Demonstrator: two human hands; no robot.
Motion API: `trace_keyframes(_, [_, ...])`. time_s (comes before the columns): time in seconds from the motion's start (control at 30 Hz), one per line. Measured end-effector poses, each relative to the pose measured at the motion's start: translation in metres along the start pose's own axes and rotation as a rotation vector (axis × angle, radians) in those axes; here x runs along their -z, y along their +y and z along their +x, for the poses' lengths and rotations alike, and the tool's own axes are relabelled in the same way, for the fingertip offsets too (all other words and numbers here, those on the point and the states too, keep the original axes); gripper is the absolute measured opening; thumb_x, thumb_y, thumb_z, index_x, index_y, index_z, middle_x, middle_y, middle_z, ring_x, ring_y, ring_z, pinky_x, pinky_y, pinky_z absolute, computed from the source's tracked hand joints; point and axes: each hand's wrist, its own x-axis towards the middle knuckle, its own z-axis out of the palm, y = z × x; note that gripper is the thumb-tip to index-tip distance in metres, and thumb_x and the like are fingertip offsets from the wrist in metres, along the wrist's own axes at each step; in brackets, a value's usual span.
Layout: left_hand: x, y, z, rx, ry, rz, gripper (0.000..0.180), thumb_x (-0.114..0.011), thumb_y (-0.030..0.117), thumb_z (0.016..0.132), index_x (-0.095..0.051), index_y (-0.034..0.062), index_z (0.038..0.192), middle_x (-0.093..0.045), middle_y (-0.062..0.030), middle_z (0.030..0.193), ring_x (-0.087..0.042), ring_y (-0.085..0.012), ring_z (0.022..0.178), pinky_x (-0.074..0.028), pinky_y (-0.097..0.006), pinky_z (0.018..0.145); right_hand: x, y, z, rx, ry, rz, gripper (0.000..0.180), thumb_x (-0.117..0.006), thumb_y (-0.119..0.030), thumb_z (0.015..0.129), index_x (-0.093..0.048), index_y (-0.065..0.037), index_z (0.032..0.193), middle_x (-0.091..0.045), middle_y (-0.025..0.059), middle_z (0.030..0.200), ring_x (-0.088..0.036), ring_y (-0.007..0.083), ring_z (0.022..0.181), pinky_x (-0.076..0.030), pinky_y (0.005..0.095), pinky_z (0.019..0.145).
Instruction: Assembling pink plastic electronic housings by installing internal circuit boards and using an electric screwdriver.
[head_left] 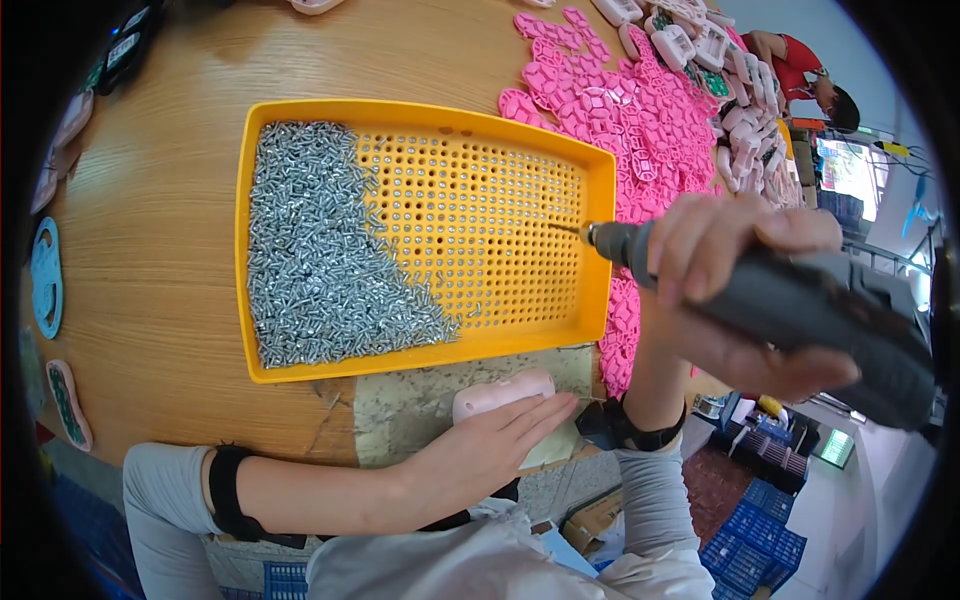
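Observation:
A dark electric screwdriver [800, 310] is gripped in my right hand [740, 250], its fingers wrapped round the body. The thin bit [565, 228] points left, over the right part of a yellow tray [425, 368]. Loose silver screws [315, 250] heap up on the tray's left side. Several more sit in rows of holes in its perforated plate [480, 200]. Below the tray, my left hand [495, 435] lies with straight fingers along the near side of a pink plastic shell [505, 393], touching it. My thumb is hidden.
The shell lies on a worn, pale mat [400, 410] at the wooden table's [190, 200] near edge. Pink plastic plates [650, 130] and pale shells [700, 45] pile up at the back right. A blue ring-shaped part [46, 277] is at far left. Another person [800, 70] is beyond.

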Motion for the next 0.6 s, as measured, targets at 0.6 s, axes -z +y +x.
trace_keyframes(0.6, [0.015, -0.001, 0.001, 0.096, -0.064, -0.067, 0.057, -0.05, 0.021, 0.081, -0.045, 0.0041, 0.135, -0.033, -0.0072, 0.146, -0.027, -0.0245, 0.136, -0.027, -0.04, 0.109, 0.008, -0.001, -0.004, -0.229, 0.077, -0.32, 0.073, -0.04, -0.071, 0.084, -0.05, -0.002, 0.105, -0.051, 0.0067, 0.063, -0.052, 0.0142, 0.048, -0.044, 0.0263, 0.045])
